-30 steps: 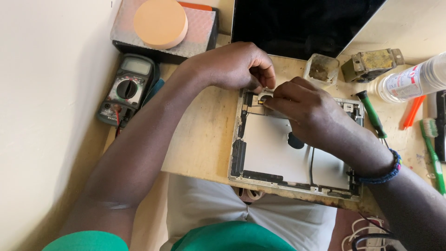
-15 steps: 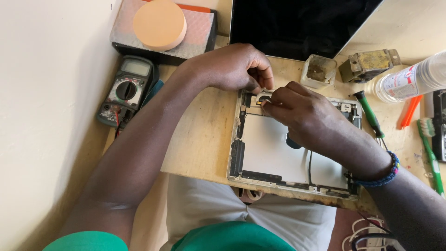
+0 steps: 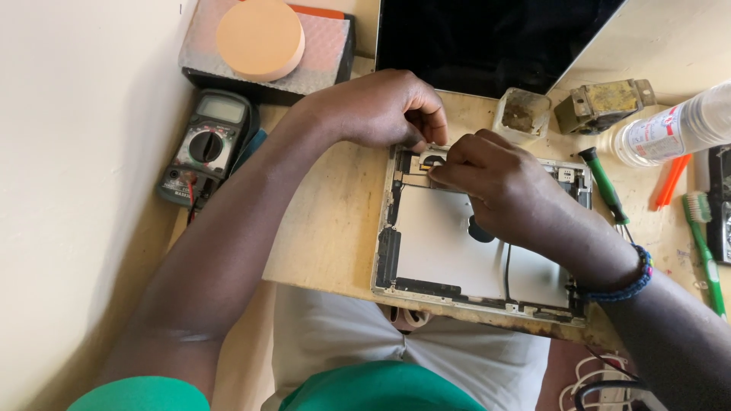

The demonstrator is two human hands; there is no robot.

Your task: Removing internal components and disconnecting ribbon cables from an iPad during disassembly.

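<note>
An opened tablet back shell (image 3: 449,251) lies on a wooden board (image 3: 327,228), its silver inner plate and dark side strips showing. My left hand (image 3: 388,110) rests curled at the shell's top left corner, fingertips pressing its upper edge. My right hand (image 3: 502,183) lies over the shell's upper middle, fingertips pinched on a small part (image 3: 432,161) near that corner. What exactly the fingers pinch is too small to tell. A beaded bracelet (image 3: 624,281) circles my right wrist.
A multimeter (image 3: 204,148) lies at the left. A box with an orange disc (image 3: 259,38) sits behind it. A dark screen panel (image 3: 495,38) leans at the back. A small dish (image 3: 521,114), metal block (image 3: 605,103), plastic bottle (image 3: 678,129), green screwdriver (image 3: 605,186) and toothbrush (image 3: 704,243) lie at the right.
My right hand has slid slightly left along the shell's top edge, toward the left hand. The left hand has stayed at the corner.
</note>
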